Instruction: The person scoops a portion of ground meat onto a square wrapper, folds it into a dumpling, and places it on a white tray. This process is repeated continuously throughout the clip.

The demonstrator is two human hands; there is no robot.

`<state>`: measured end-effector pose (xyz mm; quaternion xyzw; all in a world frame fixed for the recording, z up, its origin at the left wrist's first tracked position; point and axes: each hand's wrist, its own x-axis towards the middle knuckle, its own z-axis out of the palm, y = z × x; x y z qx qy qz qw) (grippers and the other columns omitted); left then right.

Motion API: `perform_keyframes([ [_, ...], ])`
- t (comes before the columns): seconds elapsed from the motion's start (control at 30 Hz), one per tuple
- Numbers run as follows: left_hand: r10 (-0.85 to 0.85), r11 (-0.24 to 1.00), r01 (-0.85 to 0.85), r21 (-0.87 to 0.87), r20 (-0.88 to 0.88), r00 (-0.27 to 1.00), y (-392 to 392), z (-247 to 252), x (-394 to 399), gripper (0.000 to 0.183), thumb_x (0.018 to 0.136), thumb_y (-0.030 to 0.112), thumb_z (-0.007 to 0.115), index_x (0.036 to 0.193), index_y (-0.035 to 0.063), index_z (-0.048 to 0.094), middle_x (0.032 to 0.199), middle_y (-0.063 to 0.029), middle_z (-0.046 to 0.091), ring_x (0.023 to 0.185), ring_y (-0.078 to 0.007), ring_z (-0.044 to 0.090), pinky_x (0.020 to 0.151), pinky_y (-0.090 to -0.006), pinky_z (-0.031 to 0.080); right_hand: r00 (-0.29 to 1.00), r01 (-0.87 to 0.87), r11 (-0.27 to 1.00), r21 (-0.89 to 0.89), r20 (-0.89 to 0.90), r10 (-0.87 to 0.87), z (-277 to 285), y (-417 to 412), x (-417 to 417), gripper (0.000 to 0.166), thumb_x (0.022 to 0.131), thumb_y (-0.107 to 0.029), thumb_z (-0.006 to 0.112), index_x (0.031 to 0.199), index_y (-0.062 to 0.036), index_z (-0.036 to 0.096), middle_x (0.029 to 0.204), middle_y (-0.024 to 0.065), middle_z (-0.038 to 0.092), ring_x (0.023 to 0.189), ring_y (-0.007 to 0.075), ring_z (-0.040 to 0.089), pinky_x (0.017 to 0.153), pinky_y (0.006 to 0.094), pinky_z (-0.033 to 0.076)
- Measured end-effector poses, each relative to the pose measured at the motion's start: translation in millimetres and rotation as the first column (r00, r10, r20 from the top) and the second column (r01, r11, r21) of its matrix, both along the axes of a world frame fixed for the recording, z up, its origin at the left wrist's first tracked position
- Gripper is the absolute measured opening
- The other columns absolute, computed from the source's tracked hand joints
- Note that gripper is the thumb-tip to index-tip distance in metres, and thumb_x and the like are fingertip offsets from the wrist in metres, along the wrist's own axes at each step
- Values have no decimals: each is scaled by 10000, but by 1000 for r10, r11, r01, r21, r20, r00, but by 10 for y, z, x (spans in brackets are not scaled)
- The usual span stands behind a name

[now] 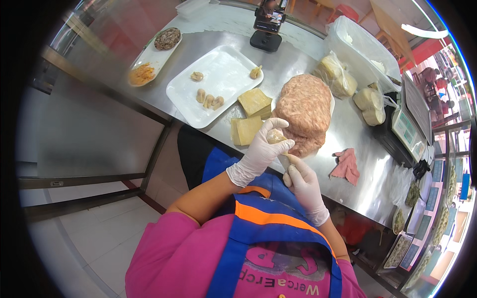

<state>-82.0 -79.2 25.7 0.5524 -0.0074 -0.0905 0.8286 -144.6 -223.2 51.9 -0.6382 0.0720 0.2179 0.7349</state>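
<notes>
In the fingers of my gloved left hand [257,151] is a partly folded wonton [275,136] in a yellowish wrapper. My gloved right hand [305,185], just below it, grips what looks like a thin flat spatula [284,162]; its tip meets the wonton's lower edge, and most of it is hidden by the fingers. Behind both hands rises a large mound of pink minced meat [303,104]. Left of the meat lie a thick stack of square wrappers [254,102] and a second stack [246,130]. Several folded wontons [209,100] sit on a white tray [223,61].
A long dish [158,59] holds dark mince and orange shreds. A phone on a stand [266,41] is at the back. Bagged dough-coloured blocks [337,76], a plastic bin [357,44], a scale [410,126] and a pink cloth [346,167] are on the right.
</notes>
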Motion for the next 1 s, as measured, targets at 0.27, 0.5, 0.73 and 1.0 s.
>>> perform_keyframes([
  [0.27, -76, 975, 75, -208, 3, 997, 95, 43, 104, 151, 857, 3, 614, 987, 52, 555, 825, 7, 549, 784, -90, 591, 720, -209, 483, 971, -6, 997, -78, 239, 24, -86, 131, 41, 356, 951, -13, 421, 1303, 27, 458, 713, -18, 469, 611, 56, 420, 557, 198, 372],
  [0.5, -280, 920, 261, -292, -23, 960, 177, -223, 149, 90, 916, 109, 570, 997, 70, 564, 873, -29, 594, 865, -117, 618, 792, -244, 498, 955, 23, 995, -96, 297, 6, -198, 143, 30, 340, 946, -7, 432, 1282, 22, 475, 709, -25, 465, 608, 55, 426, 552, 201, 377],
  [0.73, -89, 981, 45, -186, -235, 968, 562, 211, 197, 128, 937, 176, 541, 916, 66, 605, 840, -63, 637, 802, -159, 632, 717, -266, 513, 895, -78, 922, -378, 380, 232, -200, 54, 89, 290, 922, -43, 489, 1201, 11, 545, 680, 53, 533, 621, 105, 521, 603, 251, 440],
  [1.0, 509, 814, -464, 351, -45, 860, 1598, -375, 752, 149, 865, 161, 650, 854, 14, 626, 707, -41, 613, 575, -96, 550, 504, -260, 448, 942, -7, 892, -452, 295, 158, -490, -339, -32, 282, 909, -52, 499, 1175, -3, 581, 627, 69, 542, 563, 121, 525, 563, 266, 446],
])
